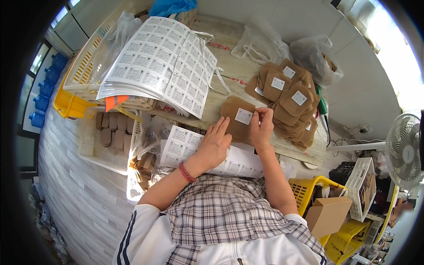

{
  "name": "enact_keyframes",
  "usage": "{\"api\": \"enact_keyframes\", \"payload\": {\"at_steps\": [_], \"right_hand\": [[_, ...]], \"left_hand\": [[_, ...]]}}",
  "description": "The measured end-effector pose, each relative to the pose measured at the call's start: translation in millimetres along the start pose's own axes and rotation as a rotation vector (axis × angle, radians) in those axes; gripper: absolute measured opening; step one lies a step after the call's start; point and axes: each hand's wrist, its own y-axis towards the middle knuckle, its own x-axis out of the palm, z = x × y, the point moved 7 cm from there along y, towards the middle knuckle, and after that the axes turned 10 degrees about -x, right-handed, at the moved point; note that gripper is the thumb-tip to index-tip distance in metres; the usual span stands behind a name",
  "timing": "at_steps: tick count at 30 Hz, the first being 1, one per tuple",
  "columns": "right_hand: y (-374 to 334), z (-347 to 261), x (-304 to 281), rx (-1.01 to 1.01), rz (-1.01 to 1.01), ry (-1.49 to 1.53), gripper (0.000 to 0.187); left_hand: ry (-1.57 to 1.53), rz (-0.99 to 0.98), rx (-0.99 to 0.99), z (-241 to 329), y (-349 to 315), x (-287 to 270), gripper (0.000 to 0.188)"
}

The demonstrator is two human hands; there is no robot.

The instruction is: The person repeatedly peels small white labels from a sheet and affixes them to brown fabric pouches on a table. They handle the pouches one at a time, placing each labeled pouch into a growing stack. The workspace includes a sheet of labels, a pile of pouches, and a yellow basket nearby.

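Observation:
A brown, round-cornered fabric-like pad (237, 101) lies at the near edge of the worktable, with a small white printed label (244, 116) on its face. My right hand (263, 129) pinches the label's right edge between thumb and fingertips. Along the pad's left side rest the fingertips of my left hand (214, 148), its fingers stretched out and holding nothing. Below both hands a sheet of white labels (183, 143) lies across my lap, partly covered by my left hand and forearm. Just right of my right hand is a heap of similar brown pads (287, 106), several bearing labels.
A thick stack of label sheets (150, 57) lies over a cream crate at the left. Below it, a white basket (104, 152) holds brown pieces. Clear plastic bags (260, 42) sit at the table's back. Yellow crates (304, 194), a cardboard box (327, 214) and a fan (404, 150) stand right.

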Motion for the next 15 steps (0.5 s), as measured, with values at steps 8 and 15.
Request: {"api": "enact_keyframes", "payload": {"at_steps": [8, 15], "right_hand": [[95.8, -43.2, -133.6, -0.224, 0.295, -0.57, 0.023], [-7.5, -104.8, -44.4, -0.285, -0.296, -0.398, 0.033]], "left_hand": [[-0.077, 0.12, 0.074, 7.6, 2.9, -15.4, 0.006], [-0.309, 0.144, -0.098, 22.0, 7.7, -35.8, 0.006]]}}
